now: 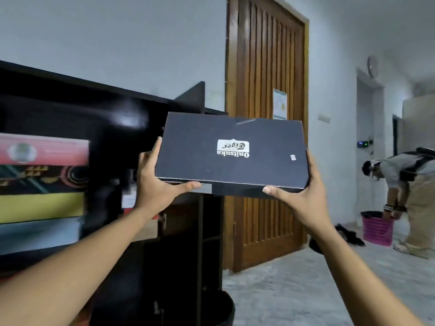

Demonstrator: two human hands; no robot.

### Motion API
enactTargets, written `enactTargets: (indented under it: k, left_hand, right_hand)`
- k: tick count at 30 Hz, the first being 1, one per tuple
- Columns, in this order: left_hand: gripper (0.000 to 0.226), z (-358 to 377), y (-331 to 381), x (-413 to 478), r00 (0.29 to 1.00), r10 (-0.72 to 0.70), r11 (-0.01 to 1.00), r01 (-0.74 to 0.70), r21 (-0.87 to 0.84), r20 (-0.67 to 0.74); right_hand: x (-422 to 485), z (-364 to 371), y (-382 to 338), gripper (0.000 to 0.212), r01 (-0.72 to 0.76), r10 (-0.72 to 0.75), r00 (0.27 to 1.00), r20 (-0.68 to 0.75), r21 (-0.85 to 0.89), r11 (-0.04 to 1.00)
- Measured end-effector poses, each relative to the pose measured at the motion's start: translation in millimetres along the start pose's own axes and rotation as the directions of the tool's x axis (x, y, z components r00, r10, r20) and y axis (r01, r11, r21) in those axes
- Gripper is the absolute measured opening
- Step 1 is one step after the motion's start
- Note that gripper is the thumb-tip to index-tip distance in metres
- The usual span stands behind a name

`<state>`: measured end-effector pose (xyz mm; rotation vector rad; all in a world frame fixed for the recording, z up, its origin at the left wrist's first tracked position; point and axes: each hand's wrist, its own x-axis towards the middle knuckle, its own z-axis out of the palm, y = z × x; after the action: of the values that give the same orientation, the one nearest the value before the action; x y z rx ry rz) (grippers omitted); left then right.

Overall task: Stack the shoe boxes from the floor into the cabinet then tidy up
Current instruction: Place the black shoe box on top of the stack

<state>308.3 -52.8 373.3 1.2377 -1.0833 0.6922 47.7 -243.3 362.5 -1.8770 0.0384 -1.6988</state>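
I hold a dark navy shoe box [231,151] with a white upside-down logo at chest height, lid facing me. My left hand [156,184] grips its left end and my right hand [299,196] grips its right end. To the left stands the black cabinet [117,123], its door open. Inside it sits a stack of boxes: a red one [44,150] on top, a dark patterned one [44,180], a yellow one [42,207] and a pale blue one [40,234] below.
A wooden door [268,90] stands behind the box. At the right a person [404,184] bends over a pink basket [377,228] on the grey floor [306,290]. Dark shoes [348,235] lie near the door's foot.
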Motion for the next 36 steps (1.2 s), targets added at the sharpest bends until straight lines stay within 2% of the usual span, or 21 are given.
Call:
enactTargets:
  k: [6,11,14,17,18,21,23,27,32,34,36]
  left_hand:
    - [0.135,-123.4,21.2,48.7,0.983,0.08,0.972,-0.04,0.231,-0.165]
    - [0.132,-209.7,25.4,62.8,0.974,0.038,0.877,0.075,0.474,-0.225]
    - [0.131,-248.6,8.7,76.9,0.964,-0.029,0.82,0.173,0.546,-0.263]
    - [0.119,-273.6,-16.1,86.0,0.945,-0.065,0.804,0.24,0.544,-0.321]
    - [0.113,-280.9,-28.0,89.3,0.939,-0.073,0.809,0.252,0.53,-0.336]
    - [0.096,-299.4,-66.6,103.0,0.926,-0.086,0.814,0.278,0.509,-0.369]
    - [0.09,-309.9,-97.0,117.9,0.911,-0.092,0.811,0.302,0.5,-0.401]
    - [0.089,-325.1,-156.9,155.7,0.851,-0.085,0.813,0.36,0.458,-0.517]
    - [0.078,-338.1,-228.5,200.3,0.814,-0.017,0.883,0.284,0.373,-0.58]
    - [0.071,-341.5,-251.6,217.6,0.821,-0.005,0.89,0.264,0.372,-0.571]
    - [0.064,-346.8,-275.6,231.1,0.844,-0.036,0.874,0.287,0.393,-0.536]
  right_hand:
    - [51.7,103.2,-39.5,0.119,0.109,-0.133,0.987,0.088,0.238,0.965]
    - [65.0,198.4,-58.0,0.108,0.077,-0.155,0.972,0.176,0.384,0.92]
    - [69.0,250.6,-64.0,0.089,0.033,-0.148,0.965,0.216,0.461,0.887]
    - [77.5,302.4,-60.5,0.07,0.023,-0.149,0.961,0.233,0.47,0.883]
    - [80.6,321.5,-57.0,0.07,0.014,-0.147,0.959,0.242,0.478,0.878]
    - [89.4,384.3,-40.5,0.097,-0.059,-0.079,0.961,0.266,0.473,0.879]
    - [96.3,425.1,-28.2,0.102,-0.12,-0.02,0.964,0.265,0.502,0.857]
    - [113.6,499.3,-4.9,0.078,-0.173,0.059,0.971,0.23,0.514,0.84]
    - [147.1,586.3,32.2,0.051,-0.18,0.116,0.981,0.158,0.489,0.853]
    - [161.4,612.6,45.1,0.039,-0.183,0.143,0.982,0.121,0.48,0.858]
    - [173.6,635.7,54.9,0.034,-0.196,0.146,0.979,0.142,0.466,0.863]
